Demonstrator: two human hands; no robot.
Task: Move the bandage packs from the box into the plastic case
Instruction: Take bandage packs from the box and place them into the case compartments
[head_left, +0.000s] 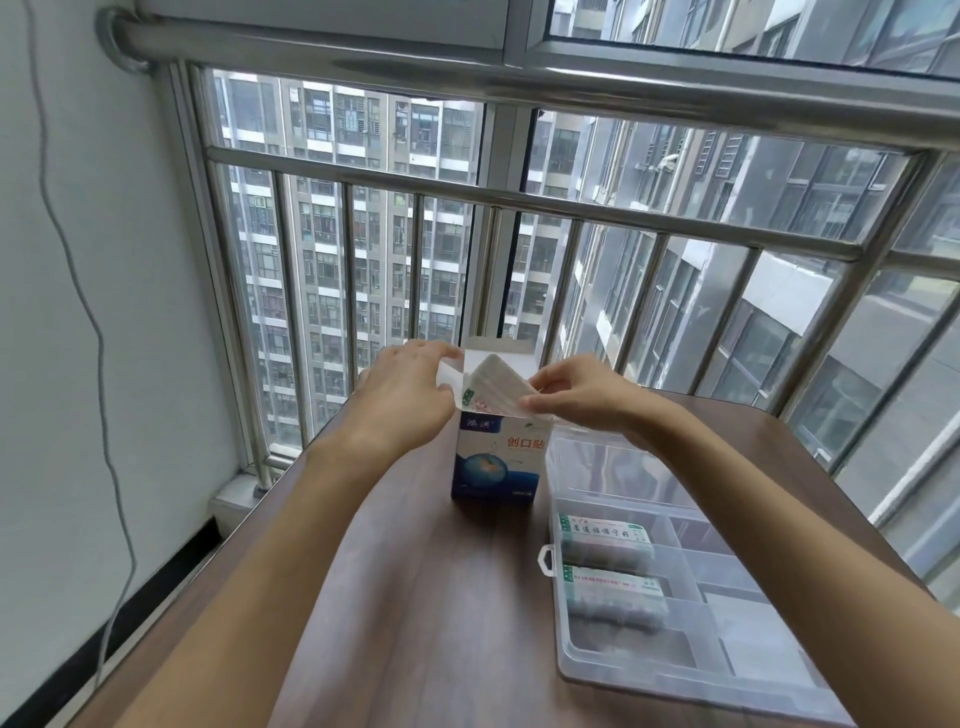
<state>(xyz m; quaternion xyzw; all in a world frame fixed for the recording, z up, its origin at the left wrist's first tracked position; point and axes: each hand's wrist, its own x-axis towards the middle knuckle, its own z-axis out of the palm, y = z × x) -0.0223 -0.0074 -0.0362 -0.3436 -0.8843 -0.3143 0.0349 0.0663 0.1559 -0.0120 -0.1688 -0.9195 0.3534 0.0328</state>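
1. Right hand (576, 397), centre frame: grip pinched on the upper right corner of the bandage packs (496, 389). Stack half out of the box (496, 452), long axis tilted up-left to down-right.
2. Left hand (402, 400): thumb and fingers hold the box's open side flap, steadying the box upright.
3. Plastic case (691, 587) lies open just right of the box, toward lower right of frame; right hand is the nearer one.
4. Judgement: lift clear of the flaps, then carry right and down. Left compartments hold labelled packets; right ones appear free.
5. Counter (441, 623) edge runs near the window railing (519, 202).
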